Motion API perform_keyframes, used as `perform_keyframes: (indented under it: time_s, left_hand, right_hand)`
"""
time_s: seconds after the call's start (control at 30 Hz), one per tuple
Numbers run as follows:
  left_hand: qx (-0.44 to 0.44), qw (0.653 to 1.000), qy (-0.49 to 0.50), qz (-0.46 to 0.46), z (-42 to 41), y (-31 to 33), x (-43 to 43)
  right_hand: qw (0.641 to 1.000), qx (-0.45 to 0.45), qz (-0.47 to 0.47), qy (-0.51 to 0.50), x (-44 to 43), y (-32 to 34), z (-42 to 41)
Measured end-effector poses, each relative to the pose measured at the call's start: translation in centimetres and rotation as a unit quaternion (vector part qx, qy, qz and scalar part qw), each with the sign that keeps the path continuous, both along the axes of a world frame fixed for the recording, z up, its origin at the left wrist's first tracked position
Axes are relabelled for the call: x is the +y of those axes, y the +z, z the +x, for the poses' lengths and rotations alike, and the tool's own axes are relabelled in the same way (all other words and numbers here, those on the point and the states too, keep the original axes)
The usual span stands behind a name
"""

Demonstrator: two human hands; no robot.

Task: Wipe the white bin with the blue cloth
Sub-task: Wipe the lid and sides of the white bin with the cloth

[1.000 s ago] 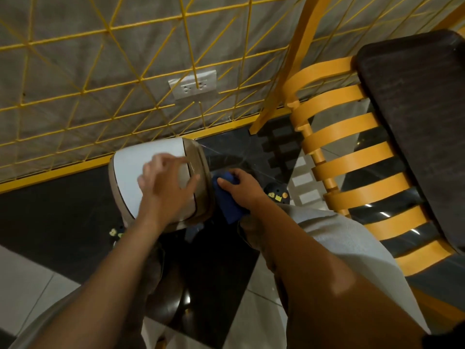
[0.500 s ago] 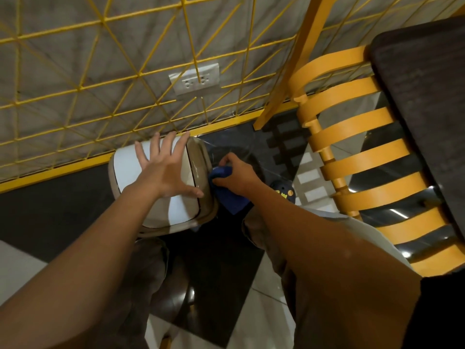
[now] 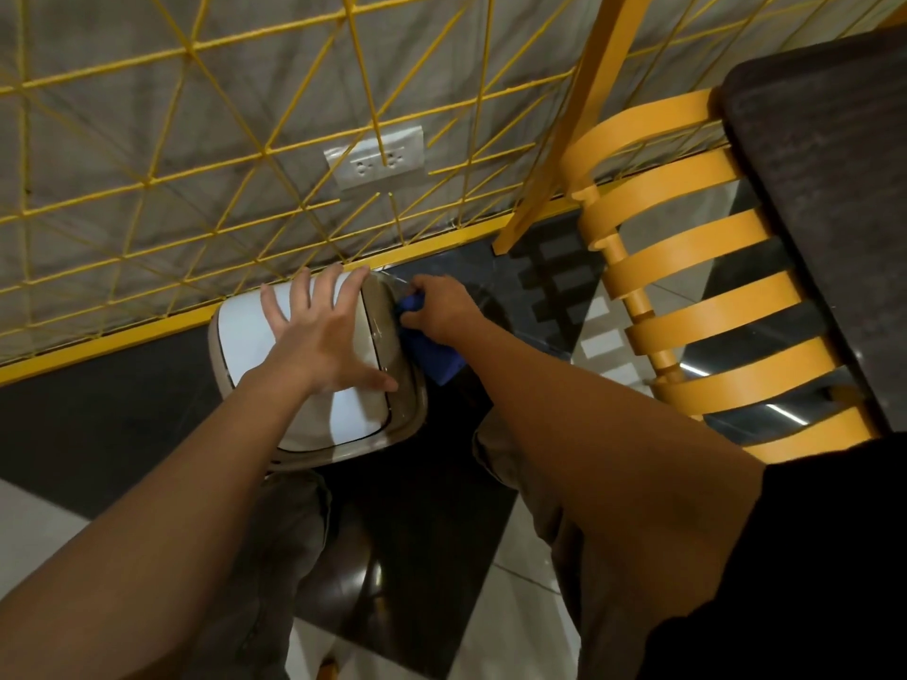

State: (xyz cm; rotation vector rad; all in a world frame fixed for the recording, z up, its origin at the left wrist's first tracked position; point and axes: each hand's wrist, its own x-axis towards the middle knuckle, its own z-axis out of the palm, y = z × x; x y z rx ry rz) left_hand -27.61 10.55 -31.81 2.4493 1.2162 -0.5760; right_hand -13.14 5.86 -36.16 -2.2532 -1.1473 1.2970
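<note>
A person's left hand (image 3: 326, 331) lies flat, fingers spread, on the lid of a white bin (image 3: 245, 336) standing on the dark floor (image 3: 98, 409) against a yellow grid wall (image 3: 196, 139). Just beside it, the right hand (image 3: 437, 309) is closed around a blue cloth (image 3: 434, 358) pressed to the bin's right side. A yellow chair (image 3: 687, 267) stands further right.

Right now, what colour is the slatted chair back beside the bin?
Orange-yellow: the curved slatted chair back, clearest in the head view.

Left hand (image 3: 324, 336) flat on bin (image 3: 245, 336); right hand (image 3: 439, 306) with cloth (image 3: 434, 355) against bin's right side.
</note>
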Motion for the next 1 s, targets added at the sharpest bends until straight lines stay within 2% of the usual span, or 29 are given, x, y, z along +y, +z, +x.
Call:
perform_keyframes:
  time_s: [0.17, 0.3, 0.47, 0.77, 0.9, 1.0]
  left_hand:
    - [0.002, 1.0, 0.006, 0.001, 0.0, 0.1, 0.0]
    - [-0.005, 1.0, -0.002, -0.001, 0.0, 0.0, 0.1]
    - [-0.003, 1.0, -0.014, -0.001, 0.0, 0.0, 0.1]
    - [-0.011, 1.0, -0.017, 0.006, -0.1, -0.2, 0.2]
    - [-0.02, 1.0, -0.012, -0.003, -0.3, -0.2, 0.3]
    - [-0.03, 0.999, -0.008, -0.011, -0.2, -0.2, 0.3]
  right_hand:
    - [0.999, -0.002, -0.045, 0.029, -3.5, 0.0, -1.4]
    - [1.0, 0.007, -0.029, 0.006, -4.6, -0.2, -1.7]
    - [1.0, -0.015, -0.005, 0.004, -2.1, 0.2, -0.8]
    - [0.987, -0.095, 0.0, 0.126, 5.0, 1.1, 1.5]
    - [0.994, -0.077, 0.02, 0.076, 4.4, 0.8, 1.2]
    - [0.999, -0.033, 0.029, 0.026, 1.7, 0.3, 0.6]
